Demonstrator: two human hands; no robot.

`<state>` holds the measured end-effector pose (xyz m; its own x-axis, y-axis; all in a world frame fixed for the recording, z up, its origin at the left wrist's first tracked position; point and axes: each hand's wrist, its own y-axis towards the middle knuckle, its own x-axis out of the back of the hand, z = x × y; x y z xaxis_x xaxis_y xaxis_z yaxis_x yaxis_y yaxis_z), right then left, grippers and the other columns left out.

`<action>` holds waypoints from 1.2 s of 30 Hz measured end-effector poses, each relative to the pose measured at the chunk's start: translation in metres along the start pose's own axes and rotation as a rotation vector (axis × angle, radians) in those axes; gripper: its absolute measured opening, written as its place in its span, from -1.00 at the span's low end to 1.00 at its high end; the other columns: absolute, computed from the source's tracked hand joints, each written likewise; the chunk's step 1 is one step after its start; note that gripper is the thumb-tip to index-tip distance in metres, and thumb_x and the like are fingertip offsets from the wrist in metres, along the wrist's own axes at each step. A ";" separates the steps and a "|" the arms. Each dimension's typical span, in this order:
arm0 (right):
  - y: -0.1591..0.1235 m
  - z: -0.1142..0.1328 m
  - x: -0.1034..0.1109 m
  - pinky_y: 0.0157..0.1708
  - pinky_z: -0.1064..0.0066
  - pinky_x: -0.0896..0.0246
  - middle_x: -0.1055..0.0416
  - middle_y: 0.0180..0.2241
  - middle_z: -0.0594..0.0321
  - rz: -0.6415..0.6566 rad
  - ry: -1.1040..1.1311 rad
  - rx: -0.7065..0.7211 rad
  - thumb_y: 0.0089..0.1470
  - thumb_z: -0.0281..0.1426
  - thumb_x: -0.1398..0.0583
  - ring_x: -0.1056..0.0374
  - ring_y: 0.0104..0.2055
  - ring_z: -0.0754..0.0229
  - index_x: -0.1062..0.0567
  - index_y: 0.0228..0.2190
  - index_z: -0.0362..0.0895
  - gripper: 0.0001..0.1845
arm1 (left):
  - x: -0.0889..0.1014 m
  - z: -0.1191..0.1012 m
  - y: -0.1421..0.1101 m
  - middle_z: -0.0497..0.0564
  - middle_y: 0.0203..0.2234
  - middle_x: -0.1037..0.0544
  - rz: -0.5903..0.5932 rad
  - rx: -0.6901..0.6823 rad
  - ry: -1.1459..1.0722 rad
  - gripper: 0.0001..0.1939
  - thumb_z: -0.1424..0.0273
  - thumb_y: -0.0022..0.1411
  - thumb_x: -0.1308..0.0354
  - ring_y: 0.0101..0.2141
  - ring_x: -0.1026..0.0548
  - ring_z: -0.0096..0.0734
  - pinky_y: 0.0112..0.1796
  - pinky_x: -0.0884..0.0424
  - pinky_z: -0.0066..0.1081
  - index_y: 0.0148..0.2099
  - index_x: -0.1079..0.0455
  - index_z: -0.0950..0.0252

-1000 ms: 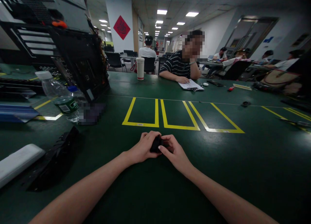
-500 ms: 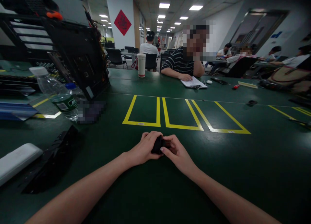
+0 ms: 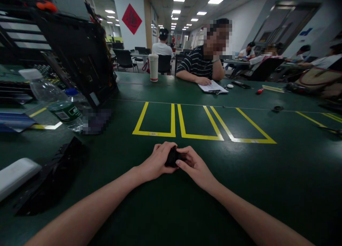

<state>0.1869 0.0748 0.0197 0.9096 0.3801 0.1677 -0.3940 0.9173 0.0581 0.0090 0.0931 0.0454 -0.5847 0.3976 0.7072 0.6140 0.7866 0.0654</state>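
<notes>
Between my hands is a small black object, dark and partly covered by fingers, so its kind does not show. My left hand is wrapped round its left side, with the back of the hand upward. From the right, my right hand pinches the object's other end between thumb and fingers. Both hands are low over the green table, just in front of the yellow tape outlines.
At left stand a water bottle, a black computer case, a black plastic part and a white block. Across the table, a person in a striped shirt rests a hand on a clipboard. A white cup stands nearby.
The camera view has shifted slightly, so the background sits a little higher in the picture. Both hands keep their hold on the black object, with barely any finger movement visible.
</notes>
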 end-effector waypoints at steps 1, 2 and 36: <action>0.000 0.000 0.000 -0.16 0.26 -0.26 -0.29 -0.18 0.26 -0.013 0.001 -0.009 0.02 -0.40 -0.11 -0.28 -0.10 0.18 -0.26 -0.19 -0.01 -0.75 | 0.000 0.000 0.000 0.04 -0.07 -0.23 0.002 0.004 -0.008 -0.46 0.37 0.05 -0.16 -0.07 -0.23 -0.16 -0.10 -0.22 -0.14 0.04 -0.01 0.16; 0.000 0.000 -0.001 -0.14 0.25 -0.25 -0.29 -0.16 0.26 -0.021 0.000 -0.020 0.02 -0.41 -0.11 -0.28 -0.09 0.18 -0.25 -0.18 -0.01 -0.73 | 0.000 0.000 0.000 0.04 -0.07 -0.23 0.006 0.010 -0.015 -0.46 0.37 0.05 -0.16 -0.08 -0.23 -0.16 -0.11 -0.22 -0.15 0.04 -0.02 0.16; 0.006 -0.006 0.005 -0.17 0.22 -0.30 -0.13 -0.04 0.18 -0.012 -0.089 -0.037 -0.04 -0.46 -0.13 -0.21 -0.05 0.10 -0.27 -0.21 0.00 -0.70 | 0.008 0.005 0.011 0.05 -0.09 -0.26 0.047 0.074 -0.093 -0.40 0.45 -0.04 -0.22 -0.09 -0.23 -0.18 -0.09 -0.17 -0.17 0.04 -0.05 0.19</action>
<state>0.1898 0.0825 0.0146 0.8983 0.3588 0.2538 -0.3767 0.9260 0.0242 0.0088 0.1067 0.0482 -0.6048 0.4741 0.6399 0.6032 0.7973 -0.0205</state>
